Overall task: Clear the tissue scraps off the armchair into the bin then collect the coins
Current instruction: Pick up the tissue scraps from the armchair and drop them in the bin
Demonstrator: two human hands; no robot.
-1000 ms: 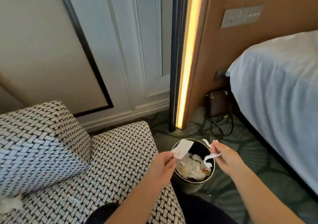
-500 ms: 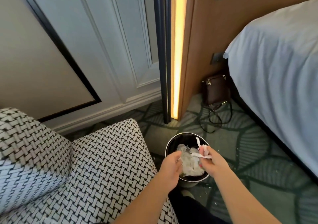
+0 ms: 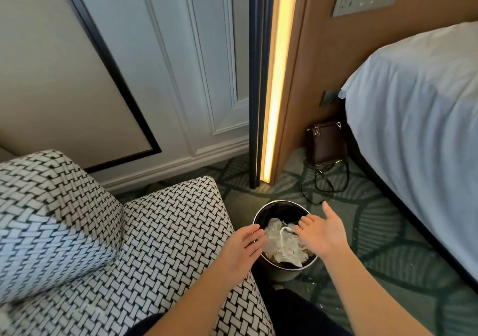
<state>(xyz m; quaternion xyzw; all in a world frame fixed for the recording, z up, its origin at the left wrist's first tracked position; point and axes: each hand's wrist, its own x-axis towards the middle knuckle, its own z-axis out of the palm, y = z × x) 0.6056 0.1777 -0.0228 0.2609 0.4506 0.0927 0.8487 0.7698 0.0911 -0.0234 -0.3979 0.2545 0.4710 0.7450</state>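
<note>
A small round black bin (image 3: 279,207) stands on the carpet beside the armchair (image 3: 165,232), which is covered in a black-and-white woven pattern. White crumpled tissue scraps (image 3: 282,242) lie inside the bin. My left hand (image 3: 241,249) hovers over the bin's left rim with fingers spread and nothing in it. My right hand (image 3: 320,232) is over the bin's right side, palm up, fingers apart, empty. A bit of white tissue (image 3: 4,315) shows at the armchair's bottom left edge. No coins are visible.
A bed with a white sheet (image 3: 419,118) fills the right side. A brown handbag (image 3: 327,142) with a loose strap leans against the wooden panel beside a lit vertical light strip (image 3: 276,77). Green patterned carpet (image 3: 375,245) lies between bed and bin.
Both hands held tissue scraps above the bin a second ago. They have let go, the scraps now lie in the bin, and both hands are open over it.
</note>
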